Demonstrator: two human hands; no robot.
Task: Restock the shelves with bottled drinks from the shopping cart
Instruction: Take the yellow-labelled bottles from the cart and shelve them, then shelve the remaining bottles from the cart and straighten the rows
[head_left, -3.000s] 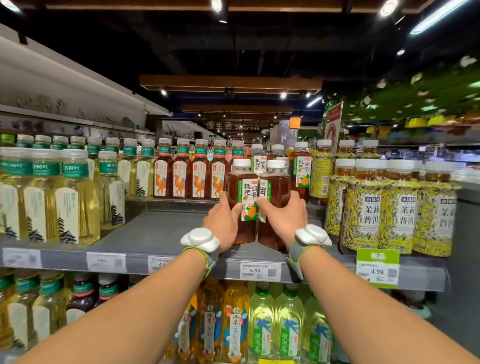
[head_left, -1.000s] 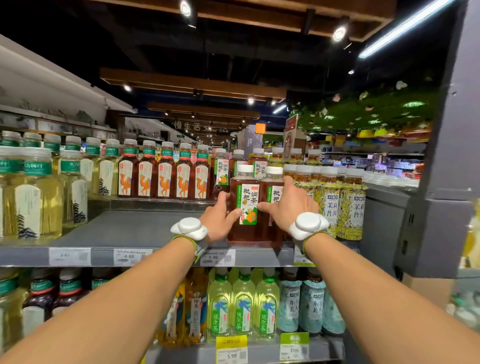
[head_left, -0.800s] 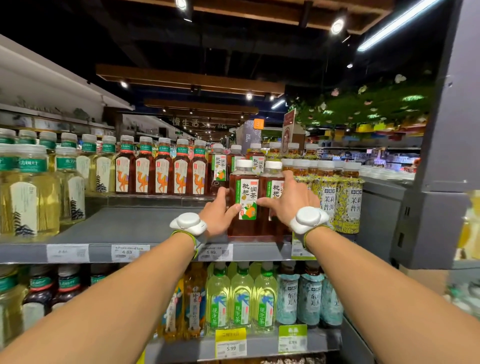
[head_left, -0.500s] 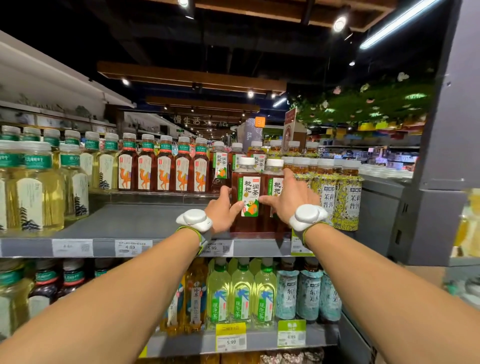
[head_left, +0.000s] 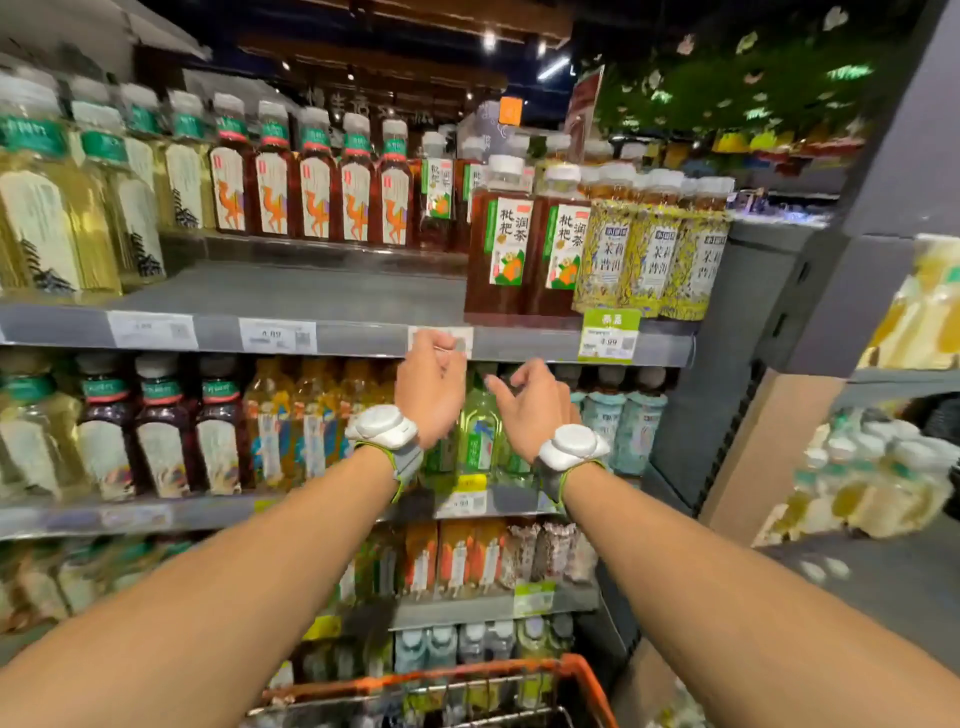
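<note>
Brown tea bottles: I see two, full of dark tea, with white caps. They stand at the front edge of the shelf, touching the yellow bottles on their right.
Writing: the brown labels read 枇杷润茶, the yellow ones 茉莉普洱. The green tag says 4.99.
Left hand: loose and empty, just under the shelf edge, below and left of the brown bottles.
Right hand: loose and empty, lower, under the bottles.
Cart: orange rim at the bottom; the inside is too blurry to tell.

Two brown tea bottles carried labels reading 枇杷润茶. The yellow bottles just beside them read 茉莉普洱. A green price tag showed 4.99, and a white price tag showed 4.89.
</note>
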